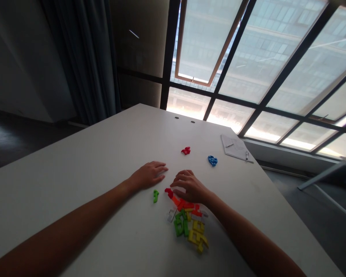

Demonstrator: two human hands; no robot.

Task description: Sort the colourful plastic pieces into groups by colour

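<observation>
My left hand (pixel 150 175) rests on the white table (pixel 103 157), its fingers stretched to the right and holding nothing. A small green plastic piece (pixel 156 196) lies just below it. To the right, my right hand (pixel 188 187) arches over the top of a loose pile, its fingers loosely bent and thumb apart, with no piece visible between them. Red pieces (pixel 187 205) lie right under and beside that hand. Nearer to me in the pile are green pieces (pixel 178 227), yellow pieces (pixel 198 227) and a clear piece (pixel 171 215).
Farther back sit a red cluster (pixel 186 150) and a blue cluster (pixel 212 161) of plastic pieces. Papers (pixel 235 147) with pens lie near the table's right edge. Beyond are windows (pixel 207 42), a dark curtain (pixel 80 57) and, at right, a metal-legged piece of furniture (pixel 323 175).
</observation>
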